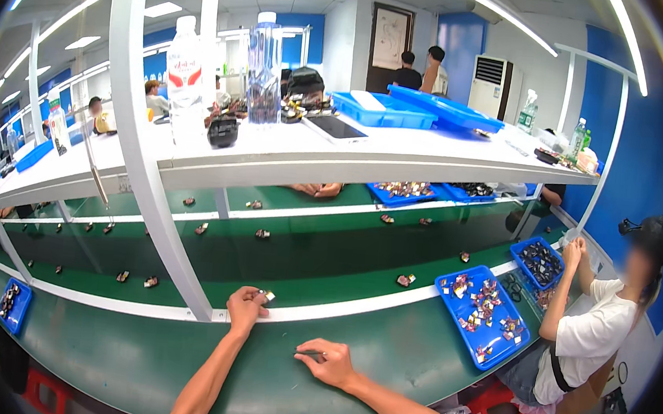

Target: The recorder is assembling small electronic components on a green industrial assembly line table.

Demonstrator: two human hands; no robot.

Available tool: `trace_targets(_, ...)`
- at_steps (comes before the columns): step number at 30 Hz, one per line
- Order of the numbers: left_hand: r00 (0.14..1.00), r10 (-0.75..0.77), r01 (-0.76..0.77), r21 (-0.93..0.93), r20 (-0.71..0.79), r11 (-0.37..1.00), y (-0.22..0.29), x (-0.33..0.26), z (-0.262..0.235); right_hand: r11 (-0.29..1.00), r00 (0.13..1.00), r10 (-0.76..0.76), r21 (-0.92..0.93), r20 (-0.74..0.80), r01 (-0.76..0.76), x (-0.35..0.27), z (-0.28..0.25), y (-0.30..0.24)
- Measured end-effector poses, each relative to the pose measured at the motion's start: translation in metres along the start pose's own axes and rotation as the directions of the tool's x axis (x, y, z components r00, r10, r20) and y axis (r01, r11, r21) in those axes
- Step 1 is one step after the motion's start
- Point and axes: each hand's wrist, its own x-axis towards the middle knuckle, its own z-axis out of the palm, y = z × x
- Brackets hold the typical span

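Note:
My left hand (pixel 247 308) is at the white rail along the belt's near edge. Between its fingertips it pinches a small part with a pale, shiny face (pixel 266 295). My right hand (pixel 331 364) is closed above the green worktop (pixel 138 341), a little nearer to me. A thin dark tool (pixel 308 352) sticks out of its fingers toward the left; its exact kind is too small to tell. To the right, a blue tray (pixel 521 343) carries several clusters of small red, yellow and white wired parts.
Small wired parts (pixel 405 280) lie spaced along the green belt (pixel 310 272). A white shelf (pixel 399 159) on posts stands over it, with bottles (pixel 265 71), a phone (pixel 337 129) and blue trays (pixel 383 117). At right a seated co-worker (pixel 600 333) works beside a tray of black pieces (pixel 541 262).

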Motion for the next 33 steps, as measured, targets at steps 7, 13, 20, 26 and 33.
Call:
trace_targets(7,0.990,0.102,-0.084,0.178,-0.094,0.980,-0.024,0.059,-0.003,1.000,1.000,0.010,-0.029,-0.001,-0.010,0.002,0.000,-0.003)
trace_targets(13,0.898,0.413,-0.283,0.518,-0.153,0.807,-0.034,0.050,0.001,0.998,0.999,0.043,-0.038,-0.007,-0.043,0.005,-0.002,0.002)
trace_targets(20,0.857,0.426,-0.216,0.549,-0.290,0.807,-0.034,0.039,-0.012,0.998,0.998,0.065,-0.024,0.005,-0.065,0.006,0.003,0.003)
trace_targets(26,0.869,0.380,-0.217,0.446,-0.316,0.868,-0.022,0.035,-0.007,0.994,0.996,0.092,-0.059,0.010,-0.091,0.006,0.000,0.000)
trace_targets(33,0.850,0.425,-0.297,0.384,-0.311,0.874,-0.019,0.035,-0.008,0.994,0.997,0.082,-0.077,0.000,-0.081,0.008,0.001,0.000)
